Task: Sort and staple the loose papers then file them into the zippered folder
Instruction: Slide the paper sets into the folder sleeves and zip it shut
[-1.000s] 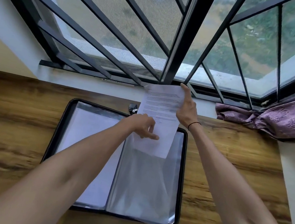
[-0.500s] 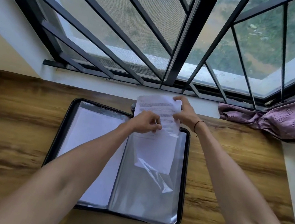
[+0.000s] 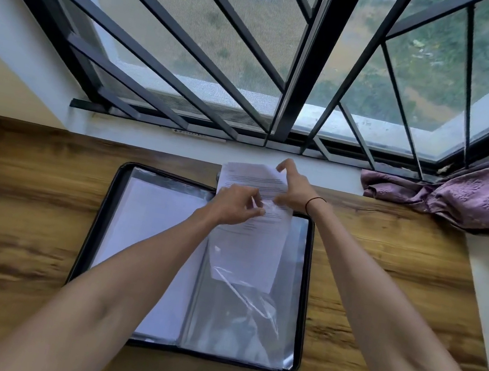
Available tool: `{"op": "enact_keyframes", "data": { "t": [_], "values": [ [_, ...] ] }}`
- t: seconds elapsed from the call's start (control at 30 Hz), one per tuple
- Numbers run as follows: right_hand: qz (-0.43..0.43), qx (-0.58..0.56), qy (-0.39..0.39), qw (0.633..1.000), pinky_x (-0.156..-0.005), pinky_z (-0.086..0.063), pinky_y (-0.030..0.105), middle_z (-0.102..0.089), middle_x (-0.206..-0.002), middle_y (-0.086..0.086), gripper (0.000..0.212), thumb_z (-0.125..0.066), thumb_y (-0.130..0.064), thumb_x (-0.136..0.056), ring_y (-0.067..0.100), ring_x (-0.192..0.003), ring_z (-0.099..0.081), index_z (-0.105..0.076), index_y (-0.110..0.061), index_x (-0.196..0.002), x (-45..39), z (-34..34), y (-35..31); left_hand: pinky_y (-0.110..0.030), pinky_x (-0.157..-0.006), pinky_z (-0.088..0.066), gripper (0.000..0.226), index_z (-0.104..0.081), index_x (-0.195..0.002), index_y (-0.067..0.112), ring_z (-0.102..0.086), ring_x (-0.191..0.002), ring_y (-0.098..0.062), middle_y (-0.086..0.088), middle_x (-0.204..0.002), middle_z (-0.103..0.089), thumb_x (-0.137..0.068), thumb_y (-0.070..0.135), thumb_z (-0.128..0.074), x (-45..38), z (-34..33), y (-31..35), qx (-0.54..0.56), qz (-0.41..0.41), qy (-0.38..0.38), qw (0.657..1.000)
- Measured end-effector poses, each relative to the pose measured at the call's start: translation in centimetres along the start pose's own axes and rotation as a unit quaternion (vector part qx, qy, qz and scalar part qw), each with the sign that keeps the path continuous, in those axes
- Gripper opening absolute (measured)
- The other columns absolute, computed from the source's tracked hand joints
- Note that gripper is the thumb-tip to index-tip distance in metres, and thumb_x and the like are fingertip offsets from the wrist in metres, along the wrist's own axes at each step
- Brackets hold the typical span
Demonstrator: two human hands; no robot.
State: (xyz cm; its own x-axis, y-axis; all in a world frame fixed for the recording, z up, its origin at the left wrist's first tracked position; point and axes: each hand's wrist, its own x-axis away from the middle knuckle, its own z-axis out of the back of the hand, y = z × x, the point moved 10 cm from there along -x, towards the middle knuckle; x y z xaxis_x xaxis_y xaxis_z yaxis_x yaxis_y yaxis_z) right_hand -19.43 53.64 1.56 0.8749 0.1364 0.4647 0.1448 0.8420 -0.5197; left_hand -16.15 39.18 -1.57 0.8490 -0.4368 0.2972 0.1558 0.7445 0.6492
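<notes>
A black zippered folder point(image 3: 305, 294) lies open on the wooden desk, with clear plastic sleeves point(image 3: 245, 323) on its right half and white sheets point(image 3: 146, 233) in its left half. A printed paper set point(image 3: 250, 245) stands partly inside the top of a right-hand sleeve, its upper end sticking out past the folder's far edge. My left hand point(image 3: 235, 205) pinches the sleeve's top edge at the paper. My right hand point(image 3: 293, 187) holds the paper's upper right edge. A small dark object behind the paper is mostly hidden.
The wooden desk point(image 3: 29, 212) ends at a white window ledge and a black barred window point(image 3: 306, 65). A purple curtain point(image 3: 479, 197) lies bunched at the far right on the ledge. A white wall edge borders the desk on the right.
The paper has gone from held up above the folder down into the right-hand sleeve, sliding deeper. Both hands have come lower with it, toward the folder's far edge.
</notes>
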Motion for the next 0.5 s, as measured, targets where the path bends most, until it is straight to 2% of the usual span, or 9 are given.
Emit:
{"op": "enact_keyframes", "data": {
  "t": [0.17, 0.3, 0.4, 0.5],
  "values": [
    [0.001, -0.075, 0.175, 0.982, -0.05, -0.043, 0.035, -0.051, -0.077, 0.006, 0.063, -0.066, 0.009, -0.082, 0.019, -0.058, -0.049, -0.04, -0.027, -0.125, 0.4, 3.2, 0.9, -0.043, -0.093, -0.05, 0.008, -0.066, -0.104, 0.033, -0.064, -0.095, -0.012, 0.012, -0.098, -0.069, -0.097, 0.037, -0.067, 0.6, 0.8, -2.7, 0.01, 0.025, -0.003, 1.0],
    [0.069, -0.103, 0.264, 0.957, -0.052, -0.049, 0.039, -0.064, -0.091, 0.019, 0.068, -0.066, 0.011, -0.083, 0.018, -0.054, -0.048, -0.041, -0.028, -0.132, 1.3, 5.6, -0.3, -0.039, -0.086, -0.055, 0.006, -0.067, -0.101, 0.029, -0.063, -0.097, -0.013, 0.007, -0.102, -0.068, -0.099, 0.025, -0.063, 0.8, 1.0, -2.1, 0.041, 0.005, 0.016, 0.999],
    [0.1, -0.11, 0.278, 0.949, -0.054, -0.043, 0.03, -0.064, -0.1, 0.018, 0.065, -0.066, 0.009, -0.082, 0.018, -0.054, -0.044, -0.044, -0.026, -0.132, 1.7, 6.8, -1.1, -0.041, -0.084, -0.058, 0.009, -0.066, -0.097, 0.034, -0.064, -0.094, -0.009, 0.012, -0.099, -0.069, -0.095, 0.025, -0.065, 0.6, 0.8, -1.6, 0.041, -0.014, 0.033, 0.999],
    [0.09, -0.083, 0.204, 0.971, -0.057, -0.04, 0.031, -0.06, -0.094, 0.016, 0.063, -0.067, 0.005, -0.083, 0.021, -0.065, -0.05, -0.042, -0.026, -0.133, 1.2, 6.0, -1.2, -0.042, -0.083, -0.058, 0.005, -0.066, -0.095, 0.034, -0.063, -0.093, -0.006, 0.015, -0.096, -0.068, -0.095, 0.029, -0.067, 0.4, 1.0, -1.5, 0.04, -0.017, 0.049, 0.998]
  ]
}}
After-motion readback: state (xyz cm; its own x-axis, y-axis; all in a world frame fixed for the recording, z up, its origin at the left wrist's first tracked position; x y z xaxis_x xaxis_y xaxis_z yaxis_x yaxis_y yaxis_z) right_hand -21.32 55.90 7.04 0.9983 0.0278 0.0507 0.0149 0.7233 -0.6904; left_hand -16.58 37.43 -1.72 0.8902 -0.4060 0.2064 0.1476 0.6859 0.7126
